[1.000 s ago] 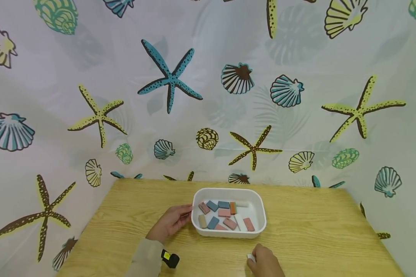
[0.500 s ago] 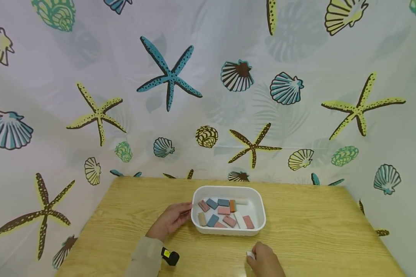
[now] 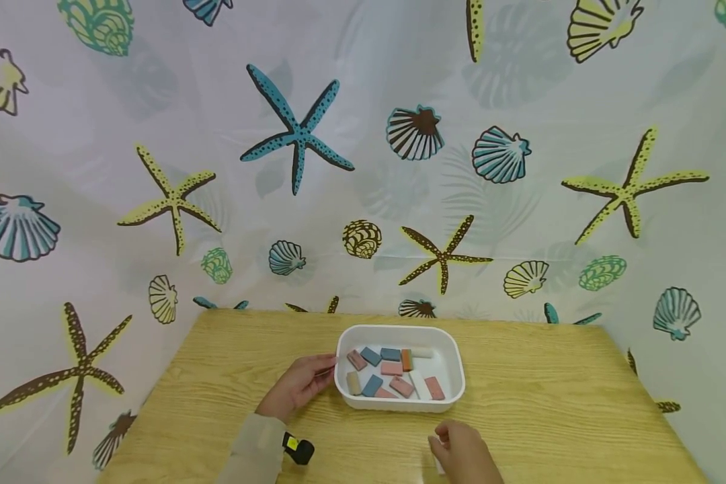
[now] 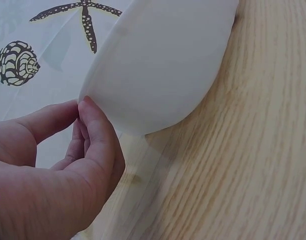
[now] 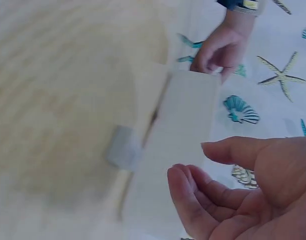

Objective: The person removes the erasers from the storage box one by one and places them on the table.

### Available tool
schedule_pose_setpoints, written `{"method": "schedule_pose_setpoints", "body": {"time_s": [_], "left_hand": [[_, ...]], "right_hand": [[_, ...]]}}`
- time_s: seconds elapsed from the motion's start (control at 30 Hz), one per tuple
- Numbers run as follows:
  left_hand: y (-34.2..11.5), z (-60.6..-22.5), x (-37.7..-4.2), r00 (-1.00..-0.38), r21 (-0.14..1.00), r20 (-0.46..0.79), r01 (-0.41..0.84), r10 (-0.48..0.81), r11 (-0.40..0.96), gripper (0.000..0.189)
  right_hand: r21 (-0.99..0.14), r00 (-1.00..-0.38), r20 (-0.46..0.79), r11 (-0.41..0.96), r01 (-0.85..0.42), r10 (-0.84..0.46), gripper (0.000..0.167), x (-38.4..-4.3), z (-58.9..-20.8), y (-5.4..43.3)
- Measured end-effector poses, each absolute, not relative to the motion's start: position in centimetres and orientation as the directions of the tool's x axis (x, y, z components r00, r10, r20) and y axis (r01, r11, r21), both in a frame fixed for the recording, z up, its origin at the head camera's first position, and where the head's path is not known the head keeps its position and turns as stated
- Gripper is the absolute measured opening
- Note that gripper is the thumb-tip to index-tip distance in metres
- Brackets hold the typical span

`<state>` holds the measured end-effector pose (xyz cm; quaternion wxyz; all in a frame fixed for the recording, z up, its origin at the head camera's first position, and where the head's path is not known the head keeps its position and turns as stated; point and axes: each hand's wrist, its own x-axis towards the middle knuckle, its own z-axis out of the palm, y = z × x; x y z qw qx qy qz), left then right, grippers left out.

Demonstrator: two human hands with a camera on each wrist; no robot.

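Observation:
My left hand (image 3: 299, 386) pinches the left end of a white tray (image 3: 399, 406) between thumb and fingers; the left wrist view shows the grip at the rim. Inside lie several block erasers, among them a blue eraser (image 3: 372, 386), a pink eraser (image 3: 433, 388), a beige eraser (image 3: 353, 383) and a long white eraser (image 3: 420, 385). In front of the tray, my right hand (image 3: 464, 452) is over the table, thumb and fingertips apart with nothing between them. A white eraser (image 5: 124, 148) rests on the table beside it, blurred in the right wrist view and partly hidden by the hand in the head view.
The wooden table (image 3: 556, 403) extends to both sides of the tray. Behind and beside it hangs a white curtain (image 3: 363, 188) printed with shells and starfish. A black device with a yellow patch (image 3: 298, 449) sits at my left wrist.
My right hand has let go of the white eraser it held and its fingers have parted, leaving the eraser on the table. The left hand stays at the tray.

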<state>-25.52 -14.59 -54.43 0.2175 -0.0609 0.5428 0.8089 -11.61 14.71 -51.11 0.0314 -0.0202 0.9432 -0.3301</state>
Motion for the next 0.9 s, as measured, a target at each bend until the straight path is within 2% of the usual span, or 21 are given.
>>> {"method": "schedule_pose_setpoints", "body": {"time_s": [0.17,0.4,0.73,0.9], "left_hand": [[-14.6,-54.3,-25.6,-0.898,0.849,-0.335,-0.419,0.284,-0.324,0.040],[-14.6,-54.4,-25.5,-0.902,0.856,-0.318,-0.405,0.291,-0.321,0.041],[-15.1,-54.5,-25.5,-0.907,0.868,-0.315,-0.394,0.280,-0.301,0.042],[-15.0,-54.6,-25.5,-0.904,0.881,-0.312,-0.391,0.293,-0.267,0.042]], "right_hand": [[-0.715,-0.998,0.001,0.697,-0.046,-0.065,0.010,-12.4,-48.2,14.5],[-0.705,-0.998,0.060,0.708,-0.035,0.011,0.012,-14.3,-46.3,15.2],[-0.682,-0.995,0.098,0.726,-0.088,-0.029,0.012,-18.4,-47.7,14.9],[-0.682,-0.994,0.112,0.727,-0.084,-0.009,0.010,-20.1,-49.0,14.2]]}}
